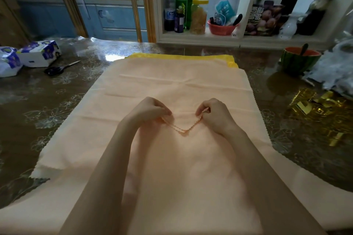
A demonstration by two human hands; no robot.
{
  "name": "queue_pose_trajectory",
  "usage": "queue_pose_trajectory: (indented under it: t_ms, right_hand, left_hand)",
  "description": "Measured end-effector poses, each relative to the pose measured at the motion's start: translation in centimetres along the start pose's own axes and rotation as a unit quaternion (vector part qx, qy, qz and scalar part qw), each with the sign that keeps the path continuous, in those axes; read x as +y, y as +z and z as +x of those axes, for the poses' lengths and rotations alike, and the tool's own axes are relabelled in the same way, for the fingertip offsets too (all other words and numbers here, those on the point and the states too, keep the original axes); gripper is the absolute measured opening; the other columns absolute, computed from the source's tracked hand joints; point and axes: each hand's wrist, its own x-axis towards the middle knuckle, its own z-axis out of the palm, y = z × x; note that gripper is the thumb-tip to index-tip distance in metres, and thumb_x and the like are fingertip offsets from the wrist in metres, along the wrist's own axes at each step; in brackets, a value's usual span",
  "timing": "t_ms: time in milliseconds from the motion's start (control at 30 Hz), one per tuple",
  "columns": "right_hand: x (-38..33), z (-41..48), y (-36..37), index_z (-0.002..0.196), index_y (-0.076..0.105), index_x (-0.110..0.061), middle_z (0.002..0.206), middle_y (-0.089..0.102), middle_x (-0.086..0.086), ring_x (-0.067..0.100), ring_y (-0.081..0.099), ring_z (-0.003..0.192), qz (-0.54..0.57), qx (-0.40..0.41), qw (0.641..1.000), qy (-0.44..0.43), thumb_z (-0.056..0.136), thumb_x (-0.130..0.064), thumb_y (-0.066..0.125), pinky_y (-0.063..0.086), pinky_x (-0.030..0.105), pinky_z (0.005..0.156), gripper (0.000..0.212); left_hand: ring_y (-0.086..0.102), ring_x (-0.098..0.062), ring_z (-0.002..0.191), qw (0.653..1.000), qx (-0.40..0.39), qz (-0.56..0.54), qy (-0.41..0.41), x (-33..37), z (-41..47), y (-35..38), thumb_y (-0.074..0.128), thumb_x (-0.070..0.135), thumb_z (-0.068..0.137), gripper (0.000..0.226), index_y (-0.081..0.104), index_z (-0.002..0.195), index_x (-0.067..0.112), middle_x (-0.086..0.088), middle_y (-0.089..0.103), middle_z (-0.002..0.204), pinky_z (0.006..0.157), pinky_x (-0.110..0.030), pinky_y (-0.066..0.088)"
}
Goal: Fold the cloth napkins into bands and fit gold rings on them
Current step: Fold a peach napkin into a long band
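The peach napkin [172, 86] lies spread across the table [57, 101], and the left hand [150, 109] and right hand [214, 112] each pinch a scalloped edge of its near corner, drawn up toward the middle. That edge looks doubled, so the pinch may catch two layers and skew the fold, or the cloth may slip. Counted: one peach napkin on top, one yellow napkin [219, 58] showing at the far edge, and gold rings [321, 112] heaped at right, too jumbled to count

A home dining room: glossy table [57, 101], wall shelf [200, 38] of bottles [181, 0], tissue packs [40, 53].
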Motion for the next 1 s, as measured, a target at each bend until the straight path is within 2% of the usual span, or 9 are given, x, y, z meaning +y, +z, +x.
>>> queue_pose_trajectory:
  t_ms: [100, 167, 267, 333, 500, 633, 733, 900, 1000]
  right_hand:
    - [-0.5, -0.1, 0.2, 0.084, 0.073, -0.014, 0.107, 0.059, 0.005, 0.022, 0.055, 0.102, -0.038, 0.008, 0.999, -0.007, 0.082, -0.006, 0.055, 0.042, 0.033, 0.093, 0.02]
    - [-1.0, -0.1, 0.5, 0.097, 0.071, -0.017, 0.112, 0.059, 0.005, 0.022, 0.052, 0.108, -0.041, -0.007, 0.999, -0.015, 0.083, -0.01, 0.053, 0.04, 0.037, 0.097, 0.024]
    - [-1.3, -0.3, 0.6, 0.127, 0.054, -0.023, 0.125, 0.053, 0.002, 0.021, 0.043, 0.119, -0.085, -0.053, 0.995, -0.013, 0.083, -0.019, 0.057, 0.03, 0.034, 0.099, 0.045]
    - [-1.1, -0.3, 0.3, 0.132, 0.048, -0.025, 0.129, 0.047, 0.003, 0.022, 0.038, 0.124, -0.102, -0.079, 0.992, -0.006, 0.082, -0.024, 0.06, 0.026, 0.034, 0.1, 0.052]
    - [-1.1, -0.3, 0.8, 0.11, 0.062, -0.025, 0.118, 0.053, 0.002, 0.021, 0.044, 0.115, -0.087, -0.043, 0.995, -0.002, 0.078, -0.028, 0.065, 0.028, 0.034, 0.093, 0.033]
    - [-1.2, -0.2, 1.6, 0.096, 0.063, -0.018, 0.104, 0.061, 0.0, 0.021, 0.052, 0.104, -0.075, 0.008, 0.997, -0.015, 0.08, -0.016, 0.059, 0.028, 0.032, 0.084, 0.016]
    - [-1.3, -0.5, 1.9, 0.089, 0.057, -0.017, 0.1, 0.06, 0.004, 0.023, 0.051, 0.099, -0.071, 0.019, 0.997, -0.036, 0.079, -0.013, 0.059, 0.032, 0.032, 0.085, 0.011]
    - [-1.4, -0.8, 1.7, 0.076, 0.048, -0.022, 0.093, 0.055, 0.004, 0.025, 0.051, 0.096, -0.029, -0.005, 0.997, -0.076, 0.075, -0.002, 0.055, 0.041, 0.037, 0.088, 0.02]
    - [-1.4, -0.7, 1.0, 0.065, 0.047, -0.033, 0.091, 0.049, -0.001, 0.024, 0.05, 0.098, -0.031, -0.046, 0.996, -0.069, 0.075, -0.003, 0.054, 0.042, 0.039, 0.092, 0.032]
  left_hand:
    - [0.056, -0.007, 0.071, 0.999, 0.008, 0.036, 0.038, -1.0, 0.0, 0.6, 0.066, 0.008, 0.081, 0.013, 0.067, 0.088, 0.018, 0.006, 0.063, 0.082, 0.065, -0.015, 0.044]
    - [0.053, -0.009, 0.076, 0.997, 0.043, 0.053, 0.037, -1.6, 0.4, 1.1, 0.068, 0.01, 0.08, 0.024, 0.062, 0.101, 0.02, 0.009, 0.055, 0.082, 0.069, -0.021, 0.04]
    - [0.055, -0.019, 0.09, 0.993, 0.07, 0.085, 0.034, -1.9, 0.6, 1.5, 0.067, 0.016, 0.081, 0.026, 0.064, 0.106, 0.024, 0.004, 0.057, 0.088, 0.081, -0.026, 0.041]
    - [0.057, -0.021, 0.097, 0.988, 0.096, 0.113, 0.046, -2.0, 0.6, 2.0, 0.064, 0.017, 0.083, 0.017, 0.068, 0.1, 0.021, 0.0, 0.063, 0.094, 0.084, -0.029, 0.042]
    - [0.056, -0.026, 0.104, 0.974, 0.144, 0.161, 0.075, -1.8, 0.4, 2.7, 0.06, 0.017, 0.086, 0.015, 0.069, 0.098, 0.015, -0.007, 0.067, 0.106, 0.087, -0.033, 0.043]
    - [0.059, -0.023, 0.092, 0.983, 0.13, 0.103, 0.073, -1.9, 0.0, 2.4, 0.064, 0.016, 0.08, 0.013, 0.066, 0.091, 0.024, -0.002, 0.066, 0.09, 0.082, -0.032, 0.045]
    - [0.056, -0.016, 0.082, 0.987, 0.12, 0.063, 0.091, -2.0, -0.2, 2.2, 0.069, 0.03, 0.08, 0.007, 0.063, 0.082, 0.029, 0.005, 0.061, 0.08, 0.078, -0.03, 0.044]
    - [0.053, -0.014, 0.072, 0.986, 0.124, 0.046, 0.096, -1.5, -0.4, 2.2, 0.062, 0.03, 0.088, 0.018, 0.066, 0.075, 0.017, 0.009, 0.058, 0.068, 0.067, -0.027, 0.04]
    - [0.052, -0.006, 0.067, 0.99, 0.09, 0.063, 0.087, -1.1, -0.5, 1.9, 0.067, 0.023, 0.084, 0.012, 0.069, 0.077, 0.014, 0.008, 0.06, 0.07, 0.059, -0.015, 0.039]
